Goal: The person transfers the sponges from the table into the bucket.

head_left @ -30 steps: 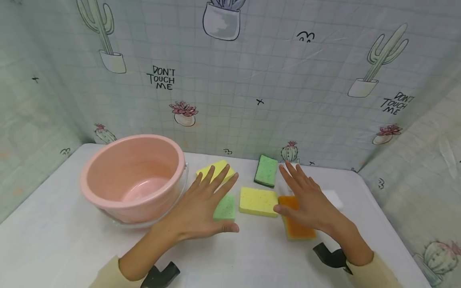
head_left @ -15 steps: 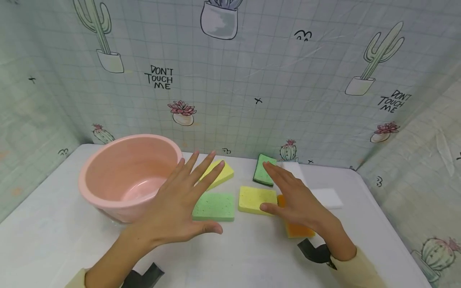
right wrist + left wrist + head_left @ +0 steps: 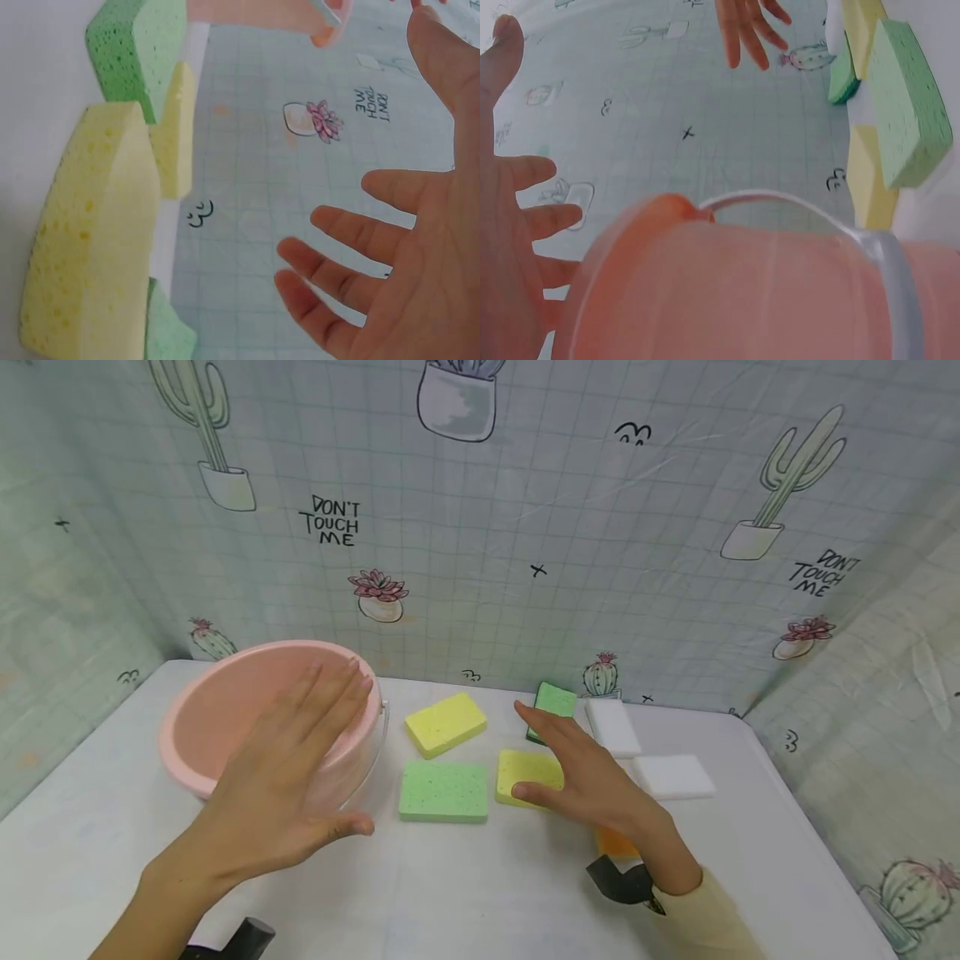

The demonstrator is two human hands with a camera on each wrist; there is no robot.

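Note:
My left hand [image 3: 281,785] is spread over the near right side of the pink bucket [image 3: 180,727], holding nothing; the left wrist view shows its fingers beside the bucket's rim. My right hand [image 3: 592,768], fingers extended and thumb apart, hovers over the right-hand group of sponges and holds nothing. It partly covers a yellow sponge [image 3: 517,777], a dark-backed green sponge [image 3: 556,697] and an orange sponge [image 3: 617,843]. Between the hands lie a light green sponge [image 3: 444,793] and, behind it, a second yellow sponge [image 3: 446,725].
Two white sponge blocks, one farther back [image 3: 613,727] and one nearer [image 3: 673,777], lie on the right of the white table [image 3: 465,902]. A cactus-print cloth [image 3: 465,527] hangs behind and at both sides. The bucket's handle [image 3: 378,752] hangs down its right side.
My left hand has moved left from above the light green sponge to the bucket, uncovering that sponge and the yellow one behind. My right hand has shifted left, off the white blocks.

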